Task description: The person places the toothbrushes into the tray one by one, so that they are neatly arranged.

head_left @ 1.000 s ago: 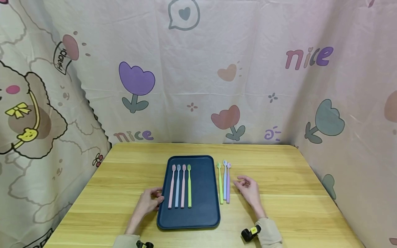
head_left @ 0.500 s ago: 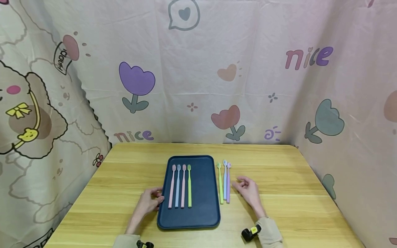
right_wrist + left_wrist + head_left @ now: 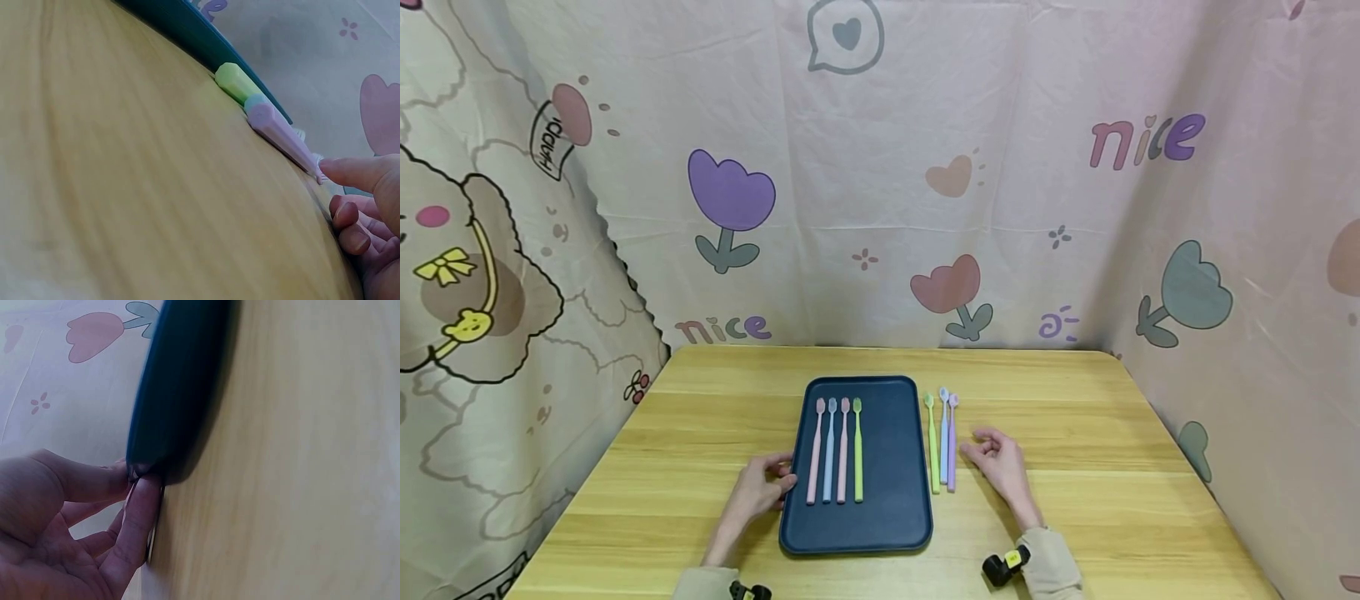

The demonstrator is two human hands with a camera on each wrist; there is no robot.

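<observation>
My left hand (image 3: 758, 487) pinches the left rim of a dark blue tray (image 3: 887, 529), thumb at the rim in the left wrist view (image 3: 140, 469). A pink toothbrush (image 3: 815, 458), a blue toothbrush (image 3: 829, 458), another pink toothbrush (image 3: 842, 458) and a green toothbrush (image 3: 858, 458) lie side by side on the tray, heads away from me. Just right of it, on the table, lie a green toothbrush (image 3: 934, 450), a light blue toothbrush (image 3: 944, 442) and a purple toothbrush (image 3: 952, 450). Beside the purple one, my right hand (image 3: 1003, 468) holds nothing, fingers loosely bent.
Under everything is a wooden table (image 3: 1097, 433). A printed curtain (image 3: 865, 167) hangs behind its far edge and along both sides. The tray's raised rim stands close to the loose green toothbrush.
My right hand has shifted slightly left, nearer the purple toothbrush. The left hand, tray and toothbrushes have stayed where they were.
</observation>
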